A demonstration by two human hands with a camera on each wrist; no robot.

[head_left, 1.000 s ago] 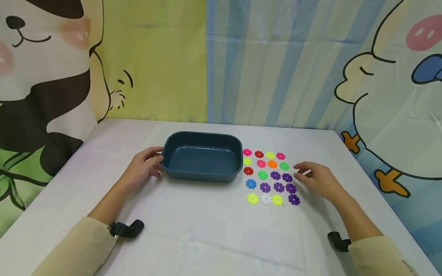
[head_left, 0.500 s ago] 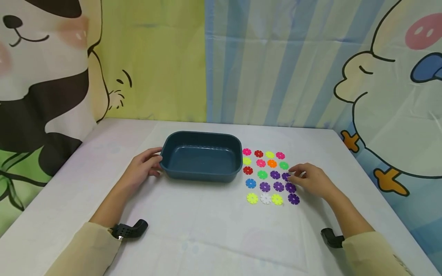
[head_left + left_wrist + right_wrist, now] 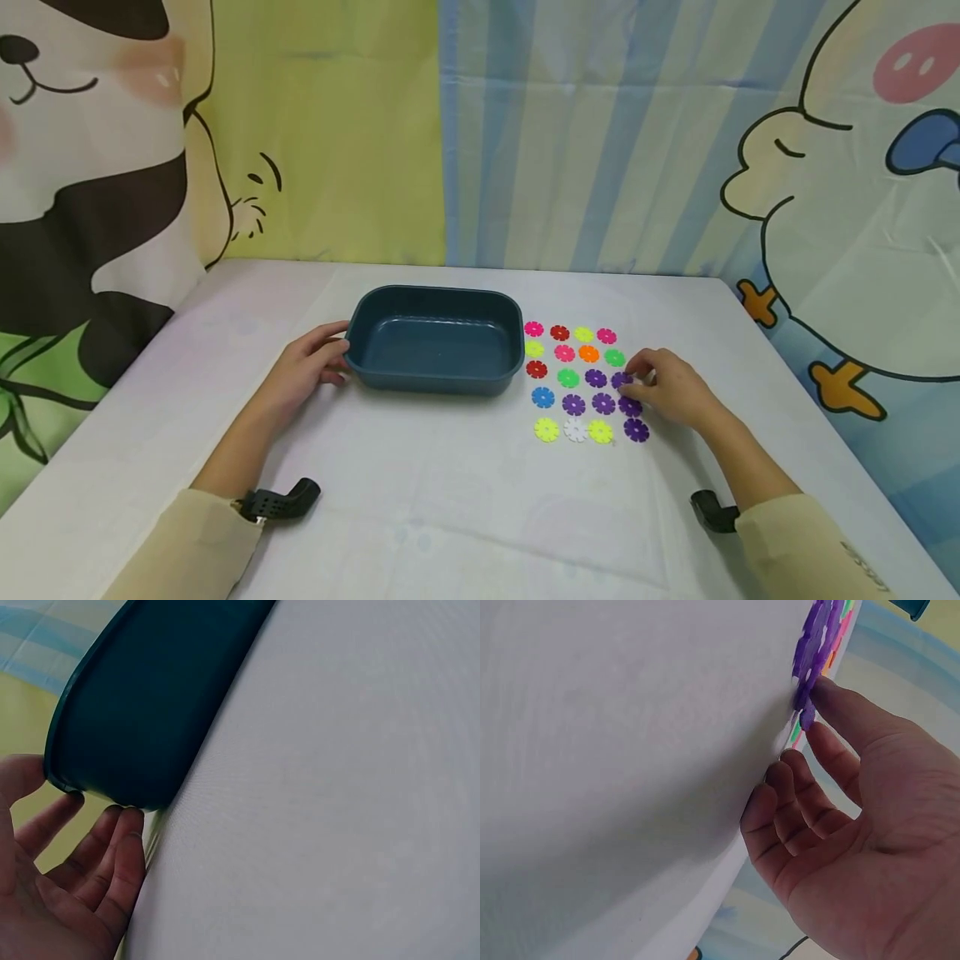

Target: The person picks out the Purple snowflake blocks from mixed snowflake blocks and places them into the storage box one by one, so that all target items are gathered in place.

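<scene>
A dark blue-green rectangular plastic basin (image 3: 435, 384) stands upright on the white-covered table, with nothing in it. At its left end is my left hand (image 3: 303, 367), thumb and fingertips touching the rim and outer wall, as the left wrist view shows up close. To the right of the basin lie several notched plastic snowflake discs in rows. My right hand (image 3: 670, 388) pinches a purple snowflake disc (image 3: 808, 715) at the right side of the rows, thumb on one edge and index finger on the other. The hand's remaining fingers are bent near the tabletop in the right wrist view.
Other discs include an orange disc (image 3: 588, 354), a blue disc (image 3: 543, 397), a white disc (image 3: 576, 430) and a lower purple disc (image 3: 636, 430). Bare white tabletop (image 3: 450, 483) spreads in front of the basin. Printed cartoon curtains (image 3: 562, 142) stand behind the table.
My right hand has moved left onto the purple disc, and its thumb and index finger have come together on it. My left hand stays at the basin's end. The head view has shifted slightly.
</scene>
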